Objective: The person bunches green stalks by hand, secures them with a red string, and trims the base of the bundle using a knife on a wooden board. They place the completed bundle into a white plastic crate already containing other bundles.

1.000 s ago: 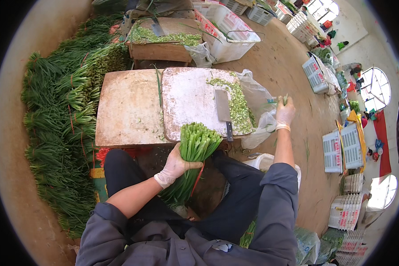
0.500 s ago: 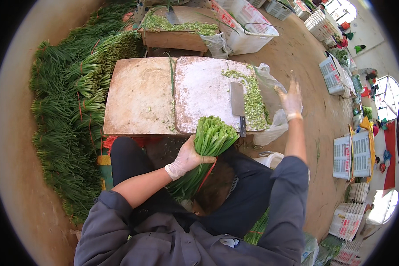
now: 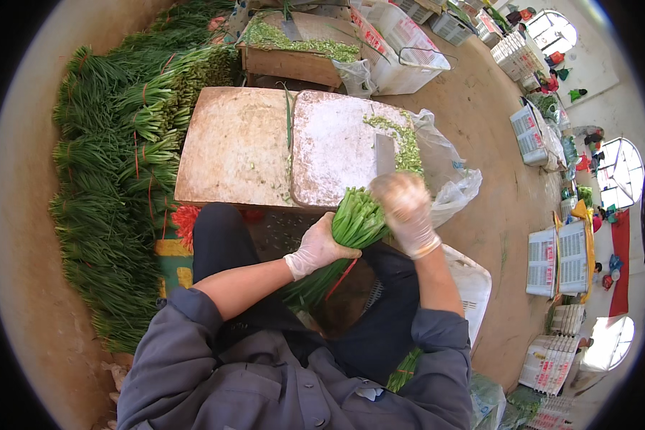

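Observation:
My left hand, in a thin clear glove, is closed round a bunch of chives. The pale cut ends point up and away over my lap, and the long leaves hang down with a red tie across them. My right hand, gloved too, is smeared by motion right beside the cut ends. It covers the spot where the cleaver's handle lay, so its fingers cannot be made out. The cleaver's blade shows beyond it on the whitish cutting board, next to scattered green trimmings.
Piled chive bunches line the left side. A second board with trimmings and a white crate stand at the back. A plastic bag hangs off the board's right edge, and a white basket sits at my right.
My right hand has swung from the far right inward to the cleaver and the bunch's top. The left hand still grips the chives. The whole view has shifted slightly.

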Demonstrator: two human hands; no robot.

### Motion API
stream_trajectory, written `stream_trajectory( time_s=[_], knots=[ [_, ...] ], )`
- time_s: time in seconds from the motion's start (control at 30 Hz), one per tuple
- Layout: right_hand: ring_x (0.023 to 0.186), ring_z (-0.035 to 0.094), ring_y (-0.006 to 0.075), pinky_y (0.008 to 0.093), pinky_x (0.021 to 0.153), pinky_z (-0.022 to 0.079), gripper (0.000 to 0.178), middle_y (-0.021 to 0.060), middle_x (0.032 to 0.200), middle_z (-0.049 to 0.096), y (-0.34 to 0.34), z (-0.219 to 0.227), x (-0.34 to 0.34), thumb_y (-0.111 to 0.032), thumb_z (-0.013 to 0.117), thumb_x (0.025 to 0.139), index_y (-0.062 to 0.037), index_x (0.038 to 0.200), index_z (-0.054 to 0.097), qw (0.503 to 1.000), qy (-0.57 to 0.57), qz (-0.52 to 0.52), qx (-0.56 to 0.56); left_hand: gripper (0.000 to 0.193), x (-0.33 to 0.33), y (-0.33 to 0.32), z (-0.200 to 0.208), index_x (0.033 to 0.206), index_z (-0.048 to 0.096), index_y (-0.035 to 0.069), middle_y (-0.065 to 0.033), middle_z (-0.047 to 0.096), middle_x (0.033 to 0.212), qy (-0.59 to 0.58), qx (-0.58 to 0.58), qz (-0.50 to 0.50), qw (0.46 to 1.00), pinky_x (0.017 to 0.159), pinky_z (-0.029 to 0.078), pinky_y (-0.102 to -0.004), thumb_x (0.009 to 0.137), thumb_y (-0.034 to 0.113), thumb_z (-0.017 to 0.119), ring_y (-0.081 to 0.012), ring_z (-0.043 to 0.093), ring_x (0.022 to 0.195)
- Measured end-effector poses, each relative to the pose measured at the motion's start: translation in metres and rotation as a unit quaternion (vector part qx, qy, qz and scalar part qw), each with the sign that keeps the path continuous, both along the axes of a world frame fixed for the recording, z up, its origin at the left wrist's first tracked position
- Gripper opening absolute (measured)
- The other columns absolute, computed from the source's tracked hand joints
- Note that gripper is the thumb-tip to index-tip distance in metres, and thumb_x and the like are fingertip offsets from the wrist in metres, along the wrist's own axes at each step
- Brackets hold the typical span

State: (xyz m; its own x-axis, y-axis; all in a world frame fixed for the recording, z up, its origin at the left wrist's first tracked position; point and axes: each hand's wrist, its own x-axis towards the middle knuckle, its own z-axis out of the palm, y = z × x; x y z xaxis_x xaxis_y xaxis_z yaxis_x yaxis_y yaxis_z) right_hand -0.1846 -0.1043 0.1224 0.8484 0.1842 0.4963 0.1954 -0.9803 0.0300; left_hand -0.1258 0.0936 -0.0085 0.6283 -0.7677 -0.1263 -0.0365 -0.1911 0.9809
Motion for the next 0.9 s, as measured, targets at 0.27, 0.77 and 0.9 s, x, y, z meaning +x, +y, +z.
stream_trajectory(
  time_s=[0.27, 0.77, 0.9],
  knots=[
    [0.122, 0.063, 0.0388, 0.0507, 0.102, 0.049, 0.047, 0.0229, 0.117, 0.071, -0.085, 0.029, -0.052, -0.027, 0.078, 0.087, -0.0018, 0.125, 0.068, 0.862, 0.102, -0.497, 0.026, 0.094, 0.0, 0.006, 0.015, 0.135, 0.048, -0.006, -0.0158, 0.068, 0.126, 0.072, -0.159, -0.017, 0.984, 0.107, 0.049, -0.035, 0.064, 0.03, 0.098, -0.0252, 0.065, 0.119],
    [0.137, 0.049, 0.024, 0.0388, 0.115, 0.041, 0.122, 0.0126, 0.148, 0.05, 0.116, -0.119, -0.08, -0.038, 0.1, 0.068, -0.0028, 0.158, 0.026, 0.684, 0.007, -0.12, 0.719, 0.092, 0.0, 0.007, 0.039, 0.143, 0.045, -0.009, -0.0238, 0.059, 0.137, 0.003, -0.077, -0.031, 0.997, 0.106, 0.049, -0.0391, 0.08, 0.041, 0.09, -0.0267, 0.058, 0.129],
    [0.124, 0.06, 0.0219, 0.0366, 0.108, 0.049, 0.094, 0.0086, 0.136, 0.061, 0.101, -0.126, -0.092, -0.027, 0.097, 0.075, -0.0034, 0.148, 0.043, 0.615, -0.063, -0.139, 0.773, 0.092, 0.002, 0.009, 0.035, 0.149, 0.046, -0.007, -0.0219, 0.058, 0.142, -0.038, -0.085, -0.136, 0.986, 0.107, 0.049, -0.0382, 0.082, 0.042, 0.087, -0.0266, 0.058, 0.129]
  ],
)
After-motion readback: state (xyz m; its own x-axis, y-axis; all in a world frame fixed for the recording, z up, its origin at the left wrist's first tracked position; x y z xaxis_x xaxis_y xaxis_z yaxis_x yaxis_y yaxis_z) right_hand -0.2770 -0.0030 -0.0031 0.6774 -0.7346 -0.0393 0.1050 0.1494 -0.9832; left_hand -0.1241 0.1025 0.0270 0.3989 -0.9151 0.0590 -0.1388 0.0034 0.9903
